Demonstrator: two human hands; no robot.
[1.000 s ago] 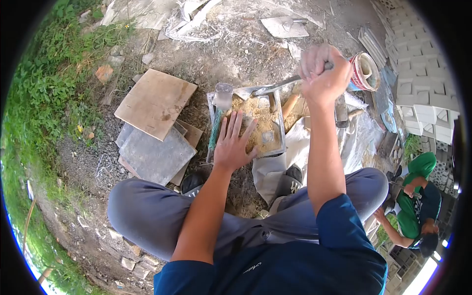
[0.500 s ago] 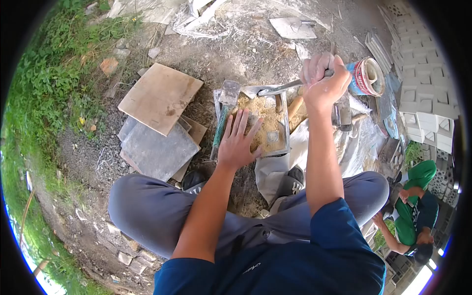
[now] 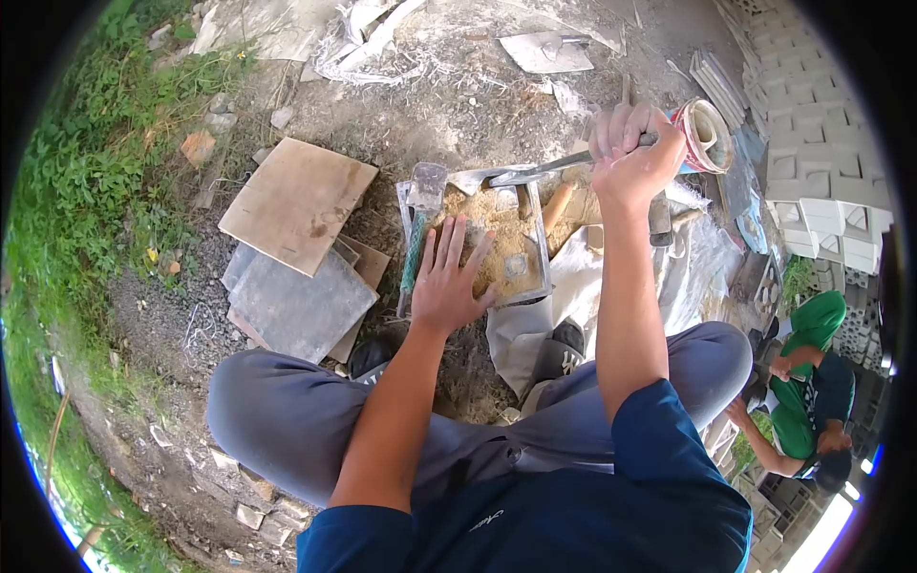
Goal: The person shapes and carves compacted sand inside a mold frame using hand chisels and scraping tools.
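My left hand (image 3: 447, 285) lies flat with fingers spread on sandy yellow material (image 3: 485, 256) inside a shallow rectangular frame (image 3: 545, 267). My right hand (image 3: 634, 160) is wrapped round the grip of a long metal tool with a flat tip (image 3: 544, 172). Its tip rests near the frame's far edge; the exact kind of tool is unclear. Along the frame's left side lies a hammer (image 3: 426, 188) with a green handle, close to my left fingers. A small pale square piece (image 3: 516, 265) sits in the sandy material. Right of the frame is a rounded wooden piece (image 3: 559, 207).
Stacked square boards (image 3: 301, 205) and a grey slab (image 3: 304, 301) lie at left. A paint bucket (image 3: 702, 138) stands beyond my right hand. White sheeting (image 3: 693, 267) covers ground at right. Pale blocks (image 3: 826, 143) are stacked far right, near another person (image 3: 807, 401) in green trousers.
The whole view has shifted slightly, so the frame, boards and bucket appear a little further left. Both hands keep nearly the same pose, the right still gripping the metal tool.
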